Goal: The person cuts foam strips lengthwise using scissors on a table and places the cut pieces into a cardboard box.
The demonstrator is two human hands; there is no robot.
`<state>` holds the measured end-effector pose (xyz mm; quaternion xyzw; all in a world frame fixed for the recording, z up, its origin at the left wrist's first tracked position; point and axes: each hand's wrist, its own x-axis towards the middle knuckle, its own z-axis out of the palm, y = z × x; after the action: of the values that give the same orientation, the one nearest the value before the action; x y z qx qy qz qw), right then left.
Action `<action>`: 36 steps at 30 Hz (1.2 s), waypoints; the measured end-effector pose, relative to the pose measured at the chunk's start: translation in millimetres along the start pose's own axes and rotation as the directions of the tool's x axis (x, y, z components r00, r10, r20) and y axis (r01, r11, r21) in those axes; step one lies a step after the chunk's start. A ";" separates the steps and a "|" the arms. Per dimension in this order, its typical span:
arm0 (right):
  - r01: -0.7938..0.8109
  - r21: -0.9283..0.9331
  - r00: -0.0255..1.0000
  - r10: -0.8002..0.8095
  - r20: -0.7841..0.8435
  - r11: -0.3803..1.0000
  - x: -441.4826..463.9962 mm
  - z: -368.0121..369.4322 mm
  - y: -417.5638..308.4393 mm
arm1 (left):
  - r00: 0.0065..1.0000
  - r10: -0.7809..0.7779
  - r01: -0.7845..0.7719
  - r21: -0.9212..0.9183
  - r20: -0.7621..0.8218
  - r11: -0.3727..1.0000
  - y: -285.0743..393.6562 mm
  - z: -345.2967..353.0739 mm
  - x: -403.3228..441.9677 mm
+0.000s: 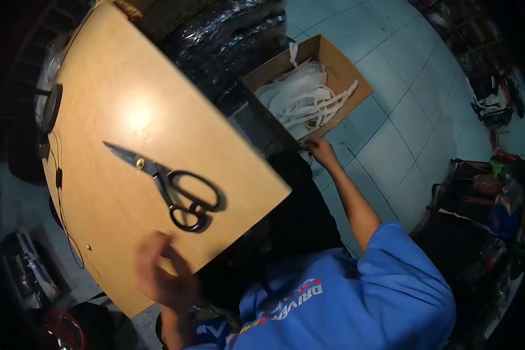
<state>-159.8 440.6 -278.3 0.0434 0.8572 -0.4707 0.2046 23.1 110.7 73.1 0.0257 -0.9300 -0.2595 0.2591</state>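
Black-handled scissors [172, 185] lie on the wooden table, their dark blades closed and pointing to the upper left. My left hand [166, 271] hovers by the table's near edge, just below the scissors' handles. It is blurred by motion, with thumb and fingers apart and nothing visible between them. Down to the right, my right hand [322, 153] has its fingers curled at the near corner of an open cardboard box [350, 81]; the fingertips are partly hidden. White strips and scraps [309, 96] of thin material fill the box.
The pale wooden table [128, 76] has its corner beside my lap. A bulky bundle in shiny black plastic [221, 41] stands behind the box. Blue-lit floor tiles [402, 116] extend rightward to piled bags and clutter [484, 204]. A cable [64, 216] runs along the table's left edge.
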 end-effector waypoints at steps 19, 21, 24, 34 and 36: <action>-0.202 -0.236 0.978 0.208 0.004 0.951 211.8 92.3 54.9 | 0.717 0.208 -0.414 0.167 0.665 0.895 85.0 133.8 62.2; -0.177 -0.396 0.936 0.279 0.215 0.901 224.3 100.8 60.3 | 0.621 0.208 -0.426 0.103 0.756 0.899 87.5 124.3 75.8; -0.178 -0.406 0.967 0.236 0.098 0.897 212.8 109.6 68.5 | 0.599 0.219 -0.416 0.065 0.770 0.907 84.5 126.6 81.5; 0.131 -0.070 0.926 -0.147 -0.347 0.989 182.9 6.3 3.6 | 0.660 0.217 -0.442 0.138 0.719 0.886 79.4 127.5 64.5; 0.183 -0.049 0.889 -0.187 -0.418 0.982 172.2 -40.5 -26.5 | 0.664 0.212 -0.431 0.136 0.717 0.892 79.2 125.7 62.3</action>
<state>-336.6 439.0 -305.7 0.0612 0.8833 -0.4638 -0.0302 -86.1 226.8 49.7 -0.2001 -0.9757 -0.0583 -0.0674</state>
